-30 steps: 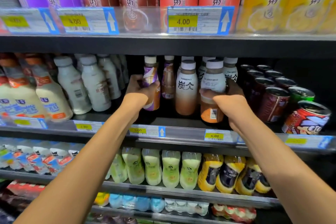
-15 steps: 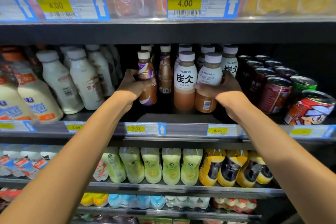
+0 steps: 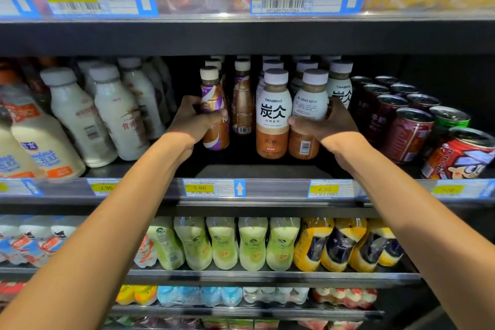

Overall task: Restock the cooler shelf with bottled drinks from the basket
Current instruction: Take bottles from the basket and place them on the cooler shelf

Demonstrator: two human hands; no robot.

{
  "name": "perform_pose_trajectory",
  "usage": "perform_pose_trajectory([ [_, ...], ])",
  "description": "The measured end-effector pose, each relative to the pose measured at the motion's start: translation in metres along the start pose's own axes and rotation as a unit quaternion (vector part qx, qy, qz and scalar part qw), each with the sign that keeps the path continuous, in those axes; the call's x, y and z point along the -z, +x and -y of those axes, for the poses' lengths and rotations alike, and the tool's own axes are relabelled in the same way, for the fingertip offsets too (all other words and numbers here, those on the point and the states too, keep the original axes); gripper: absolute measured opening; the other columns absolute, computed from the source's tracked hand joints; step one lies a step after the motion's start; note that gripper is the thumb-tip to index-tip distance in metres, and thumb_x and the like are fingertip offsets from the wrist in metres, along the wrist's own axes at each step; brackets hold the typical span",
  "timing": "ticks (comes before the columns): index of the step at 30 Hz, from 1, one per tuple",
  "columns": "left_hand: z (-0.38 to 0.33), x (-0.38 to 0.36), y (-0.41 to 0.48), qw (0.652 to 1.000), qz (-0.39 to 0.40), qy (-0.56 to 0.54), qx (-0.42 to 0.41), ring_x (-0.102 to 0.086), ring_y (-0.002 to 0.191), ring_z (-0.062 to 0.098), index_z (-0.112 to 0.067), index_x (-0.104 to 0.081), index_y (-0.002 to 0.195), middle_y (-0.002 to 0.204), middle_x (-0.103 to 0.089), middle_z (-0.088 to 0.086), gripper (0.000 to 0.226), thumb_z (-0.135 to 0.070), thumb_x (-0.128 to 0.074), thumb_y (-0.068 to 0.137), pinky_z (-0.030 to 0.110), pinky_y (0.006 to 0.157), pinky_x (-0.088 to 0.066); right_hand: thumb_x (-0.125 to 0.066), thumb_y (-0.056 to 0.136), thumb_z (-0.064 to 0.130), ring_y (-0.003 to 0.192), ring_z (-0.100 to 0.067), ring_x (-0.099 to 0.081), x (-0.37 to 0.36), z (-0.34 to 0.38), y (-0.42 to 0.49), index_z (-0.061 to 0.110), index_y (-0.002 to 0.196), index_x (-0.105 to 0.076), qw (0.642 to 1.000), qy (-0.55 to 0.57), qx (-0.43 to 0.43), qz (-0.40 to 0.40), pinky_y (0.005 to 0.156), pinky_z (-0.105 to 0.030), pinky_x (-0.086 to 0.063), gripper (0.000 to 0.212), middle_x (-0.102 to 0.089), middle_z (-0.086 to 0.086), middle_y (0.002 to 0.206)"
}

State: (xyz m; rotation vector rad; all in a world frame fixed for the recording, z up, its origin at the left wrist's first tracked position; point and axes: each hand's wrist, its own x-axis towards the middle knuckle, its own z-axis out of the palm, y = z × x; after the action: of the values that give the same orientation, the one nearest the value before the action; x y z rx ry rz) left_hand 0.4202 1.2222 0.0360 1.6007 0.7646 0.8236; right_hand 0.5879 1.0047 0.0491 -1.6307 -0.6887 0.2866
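On the middle cooler shelf [image 3: 262, 169], my left hand [image 3: 191, 122] grips a purple-and-brown coffee bottle [image 3: 214, 112] with a white cap, standing at the front of its row. My right hand [image 3: 325, 126] is curled round a white-and-brown TANBING bottle [image 3: 308, 115] whose barcode side faces me. A matching TANBING bottle [image 3: 273, 112] stands just left of it, label forward. More bottles of both kinds line up behind. The basket is not in view.
White milk bottles [image 3: 107, 112] fill the shelf's left side, dark red cans [image 3: 407, 131] and a tilted red can [image 3: 460, 155] the right. A bare strip of shelf lies in front of the held bottles. Price tags [image 3: 211, 188] line the shelf edge. Lower shelves hold green and yellow bottles.
Both hands stay on the same two bottles. The bottle in my right hand has been set beside the front TANBING bottle, and the view has moved closer and slightly down.
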Motion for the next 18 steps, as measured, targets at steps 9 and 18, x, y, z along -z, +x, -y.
perform_pose_trajectory([
  [9,-0.003,0.004,0.000,1.000,0.021,0.004,0.001,-0.068,0.103,0.020,-0.016,-0.055,0.127,0.117,-0.069,0.004,0.086,-0.043,-0.087,0.051,0.047,0.095,-0.053,-0.092,0.064,0.026,0.106,-0.018,-0.067,0.000,-0.001,0.000,0.015,0.125,-0.052,0.999,-0.040,0.004,-0.017,0.096,-0.045,-0.054,0.074,-0.069,0.001,0.117],
  [18,-0.009,0.003,-0.006,1.000,0.016,-0.003,0.018,-0.066,0.106,0.023,-0.017,-0.052,0.126,0.120,-0.066,0.005,0.066,-0.026,-0.086,0.070,0.049,0.097,-0.051,-0.089,0.068,0.039,0.120,-0.026,-0.059,-0.001,0.012,-0.011,0.014,0.128,-0.049,0.981,-0.188,-0.017,-0.042,0.101,-0.043,-0.049,0.076,-0.062,-0.007,0.131],
])
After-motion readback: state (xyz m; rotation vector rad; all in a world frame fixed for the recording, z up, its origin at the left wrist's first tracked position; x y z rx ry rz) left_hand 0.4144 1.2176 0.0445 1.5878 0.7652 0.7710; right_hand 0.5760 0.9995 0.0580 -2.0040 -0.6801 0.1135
